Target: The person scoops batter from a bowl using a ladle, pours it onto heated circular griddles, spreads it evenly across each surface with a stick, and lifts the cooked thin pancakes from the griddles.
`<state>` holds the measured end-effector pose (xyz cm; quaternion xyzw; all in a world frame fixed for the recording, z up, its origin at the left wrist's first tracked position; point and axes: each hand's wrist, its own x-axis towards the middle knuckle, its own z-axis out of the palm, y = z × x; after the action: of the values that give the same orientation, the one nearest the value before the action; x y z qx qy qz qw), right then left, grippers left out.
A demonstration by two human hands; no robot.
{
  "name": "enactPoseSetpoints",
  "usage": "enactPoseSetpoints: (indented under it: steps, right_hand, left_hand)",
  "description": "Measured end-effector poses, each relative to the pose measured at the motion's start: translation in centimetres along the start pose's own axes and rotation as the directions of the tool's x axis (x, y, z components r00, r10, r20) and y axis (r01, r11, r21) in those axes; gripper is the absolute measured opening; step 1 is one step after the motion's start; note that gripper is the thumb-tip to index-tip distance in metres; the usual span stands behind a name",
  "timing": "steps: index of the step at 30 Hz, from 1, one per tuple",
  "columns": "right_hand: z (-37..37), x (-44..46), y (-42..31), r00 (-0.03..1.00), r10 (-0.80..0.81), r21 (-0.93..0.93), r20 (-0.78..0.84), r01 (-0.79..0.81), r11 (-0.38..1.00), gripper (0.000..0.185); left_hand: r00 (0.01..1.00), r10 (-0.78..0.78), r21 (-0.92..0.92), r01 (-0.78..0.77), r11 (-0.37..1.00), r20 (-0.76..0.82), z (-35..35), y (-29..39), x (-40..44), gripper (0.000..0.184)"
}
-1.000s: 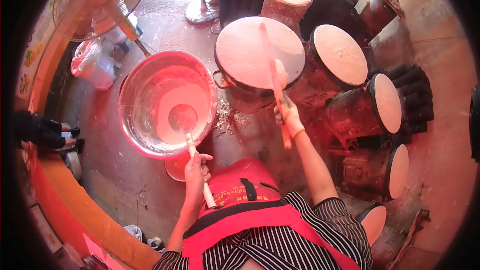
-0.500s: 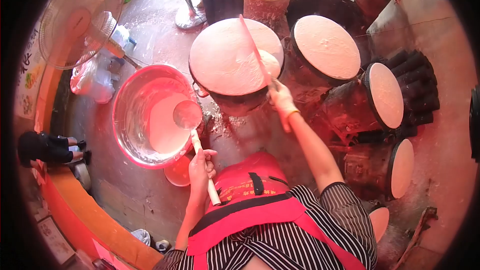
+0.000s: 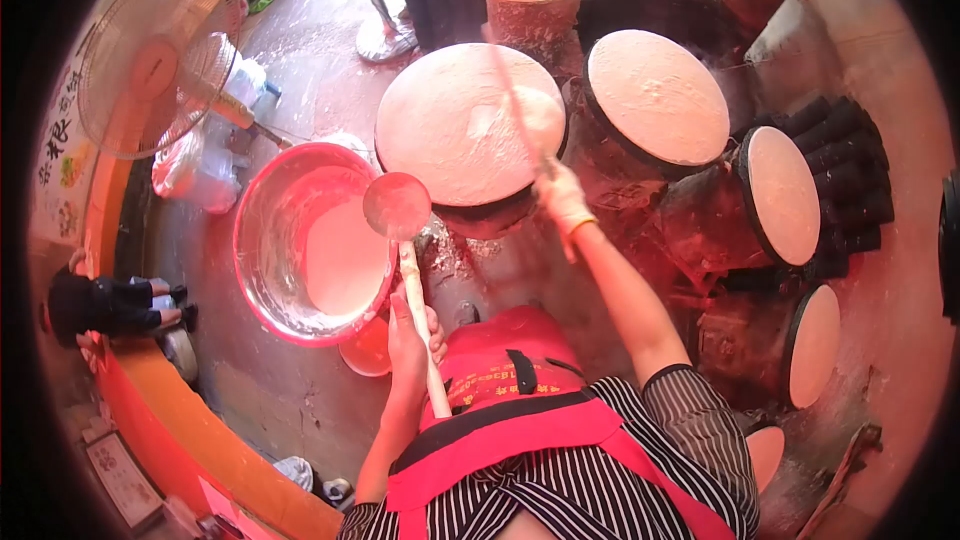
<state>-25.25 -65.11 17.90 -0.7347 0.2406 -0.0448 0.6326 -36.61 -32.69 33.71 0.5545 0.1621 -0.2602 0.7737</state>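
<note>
My left hand (image 3: pixel 412 335) is closed round the pale wooden handle of a ladle (image 3: pixel 397 206). The ladle's round bowl hangs between the large metal basin (image 3: pixel 262 308), which holds pale batter (image 3: pixel 345 258), and the nearest round griddle (image 3: pixel 488 206). A thin pale layer of batter (image 3: pixel 430 125) covers that griddle, with a thicker wet patch on its right side. My right hand (image 3: pixel 563 195) grips the end of a long, flat batter spreader (image 3: pixel 514 105), its blade lying across this patch and partly blurred. A yellow band circles my right wrist.
More batter-covered griddles stand behind and to the right, including one griddle (image 3: pixel 657 98) and a tilted-looking one (image 3: pixel 783 196). Black cylinders (image 3: pixel 845 175) are stacked at right. A fan (image 3: pixel 155 65) stands at left, and a person (image 3: pixel 105 305) is beyond the orange counter (image 3: pixel 215 430).
The ladle has moved right, from over the basin towards the griddle's near edge. The spreader has shifted slightly across the wet patch, which now looks wider and flatter.
</note>
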Motion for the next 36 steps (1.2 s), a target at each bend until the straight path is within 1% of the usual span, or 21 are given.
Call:
enactPoseSetpoints:
  steps: [2, 3, 4, 5, 7, 8, 10, 13, 15, 16, 18, 20, 22, 23, 24, 26, 27, 29, 31, 33, 36]
  right_hand:
    - [1.9, -1.5, -1.0, 0.991, 0.008, -0.045, 0.131, -0.002, 0.999, 0.043]
    - [1.8, -3.8, -3.1, 0.96, -0.133, -0.068, 0.247, 0.154, 0.986, 0.043]
    - [1.5, -5.1, -2.8, 0.978, -0.112, 0.022, 0.177, 0.109, 0.994, 0.042]
    - [2.0, -6.4, -2.7, 0.999, -0.052, 0.171, 0.013, 0.049, 0.984, 0.039]
    - [2.9, -9.1, -2.5, 0.946, 0.072, 0.475, -0.316, 0.092, 0.875, 0.033]
    - [3.9, -9.2, -2.7, 0.9, 0.357, 0.614, -0.25, -0.138, 0.777, 0.039]
    - [6.1, -9.5, -3.0, 0.831, 0.546, 0.648, -0.104, -0.36, 0.671, 0.044]
    - [7.9, -9.3, -3.4, 0.935, 0.355, 0.393, 0.019, -0.333, 0.857, 0.04]
    - [7.1, -8.0, 0.3, 0.981, 0.041, 0.275, -0.19, 0.013, 0.961, 0.036]
    - [6.6, -8.4, 1.3, 0.967, -0.014, 0.255, -0.256, 0.082, 0.963, 0.035]
    - [6.9, -9.9, 2.7, 0.945, 0.066, 0.388, -0.32, 0.067, 0.919, 0.037]
    - [8.8, -10.8, 2.1, 0.944, 0.184, 0.527, -0.274, -0.012, 0.85, 0.039]
    - [9.1, -11.4, -2.7, 0.977, 0.179, 0.507, -0.118, -0.096, 0.857, 0.041]
    - [7.8, -10.9, -5.3, 0.951, 0.296, 0.455, -0.09, -0.225, 0.862, 0.038]
    - [6.9, -8.1, -3.1, 0.959, 0.194, 0.401, -0.205, -0.098, 0.911, 0.037]
    - [5.0, -6.3, -2.3, 0.954, 0.174, 0.394, -0.246, -0.065, 0.917, 0.036]
    - [4.0, -7.0, -4.4, 0.95, 0.26, 0.448, -0.174, -0.159, 0.88, 0.036]
    - [3.9, -9.0, -4.7, 0.983, 0.183, 0.316, -0.016, -0.169, 0.934, 0.037]
    - [3.3, -12.8, -4.9, 0.971, 0.232, 0.207, 0.055, -0.238, 0.949, 0.038]
    - [2.3, -16.3, -4.0, 0.966, 0.242, 0.233, 0.089, -0.256, 0.938, 0.039]
    - [4.1, -17.7, 0.5, 0.976, 0.161, 0.422, -0.149, -0.084, 0.903, 0.04]
  left_hand:
    - [0.995, -0.03, 0.004, 0.03, 1.0, 0.094, -0.6, 1.4, 0.8, 0.054]
    - [0.997, -0.033, -0.027, 0.035, 0.999, 0.069, -1.0, 1.9, 1.1, 0.047]
    - [0.998, -0.033, -0.064, 0.035, 0.997, 0.044, -1.3, 2.3, 1.4, 0.039]
    - [0.999, -0.031, -0.104, 0.032, 0.994, 0.018, -1.6, 2.7, 1.7, 0.033]
    - [0.998, -0.049, -0.164, 0.054, 0.985, 0.035, -2.6, 3.6, 2.4, 0.024]
    - [0.994, -0.073, -0.176, 0.085, 0.981, 0.078, -3.5, 4.0, 2.5, 0.022]
    - [0.977, -0.139, -0.191, 0.169, 0.967, 0.159, -5.2, 4.3, 3.1, 0.018]
    - [0.956, -0.226, -0.132, 0.252, 0.959, 0.187, -5.9, 4.7, 4.0, 0.017]
    - [0.958, -0.232, -0.073, 0.247, 0.966, 0.169, -6.4, 4.9, 3.9, 0.016]
    - [0.959, -0.232, -0.044, 0.242, 0.969, 0.163, -6.5, 5.1, 4.0, 0.016]
    - [0.961, -0.232, -0.011, 0.236, 0.972, 0.149, -6.9, 5.3, 4.3, 0.016]
    - [0.962, -0.238, 0.012, 0.238, 0.971, 0.135, -7.4, 5.2, 4.5, 0.015]
    - [0.949, -0.273, 0.031, 0.272, 0.962, 0.154, -7.8, 5.3, 4.6, 0.014]
    - [0.943, -0.289, 0.041, 0.286, 0.957, 0.164, -8.0, 5.4, 4.7, 0.014]
    - [0.938, -0.3, 0.036, 0.299, 0.954, 0.17, -8.2, 5.4, 4.7, 0.014]
    - [0.929, -0.321, 0.023, 0.323, 0.946, 0.181, -8.5, 5.1, 4.7, 0.013]
    - [0.93, -0.319, 0.02, 0.321, 0.947, 0.183, -8.4, 5.1, 4.9, 0.013]
    - [0.928, -0.322, 0.025, 0.323, 0.946, 0.185, -8.3, 5.3, 5.6, 0.013]
    - [0.947, -0.263, 0.122, 0.244, 0.962, 0.183, -8.6, 5.0, 8.3, 0.013]
    - [0.964, -0.197, 0.206, 0.159, 0.966, 0.179, -8.1, 5.2, 11.4, 0.014]
    - [0.978, -0.088, 0.305, 0.027, 0.952, 0.187, -6.6, 5.1, 18.2, 0.015]
